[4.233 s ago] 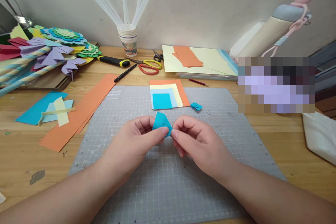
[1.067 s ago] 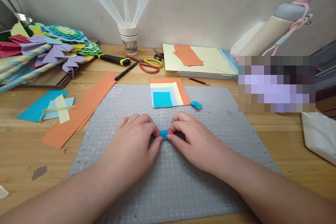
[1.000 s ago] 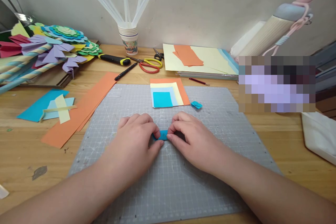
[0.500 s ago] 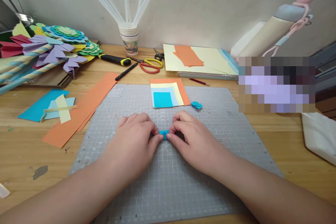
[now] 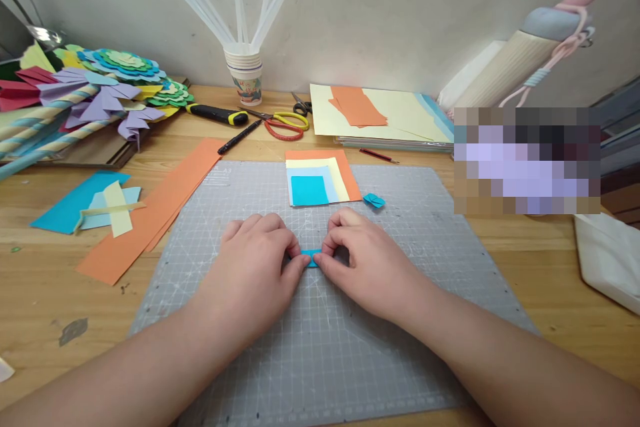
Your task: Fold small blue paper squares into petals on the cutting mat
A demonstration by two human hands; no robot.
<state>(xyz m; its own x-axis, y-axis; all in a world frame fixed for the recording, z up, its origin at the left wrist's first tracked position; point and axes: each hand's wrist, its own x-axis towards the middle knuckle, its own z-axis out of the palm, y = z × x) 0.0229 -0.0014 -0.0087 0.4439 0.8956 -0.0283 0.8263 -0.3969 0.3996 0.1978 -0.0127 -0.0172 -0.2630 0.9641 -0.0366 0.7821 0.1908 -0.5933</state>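
Note:
A small folded strip of blue paper (image 5: pixel 312 258) lies on the grey cutting mat (image 5: pixel 320 360), mostly hidden by fingers. My left hand (image 5: pixel 263 253) pinches its left end, thumb in front. At the right end, my right hand (image 5: pixel 357 253) grips the same strip, the two thumb tips almost meeting. Just beyond the hands is a stack of square papers (image 5: pixel 323 178) in orange, yellow, light blue and blue, largest at the bottom. A little folded blue paper piece (image 5: pixel 374 201) rests to the right of that stack.
Orange strips (image 5: pixel 150 213) and blue and yellow scraps (image 5: pixel 107 203) lie at left. Behind the mat are a utility knife (image 5: pixel 217 113), a black pen (image 5: pixel 239 137), scissors (image 5: pixel 285 125), a pencil (image 5: pixel 377 155) and paper sheets (image 5: pixel 400 113). Paper flowers (image 5: pixel 120 77) fill the back left; a cup (image 5: pixel 245 77) holds white strips.
My right thumb has slid slightly left along the blue strip, closer to my left thumb. Both hands keep their pinch, and the view has shifted a little.

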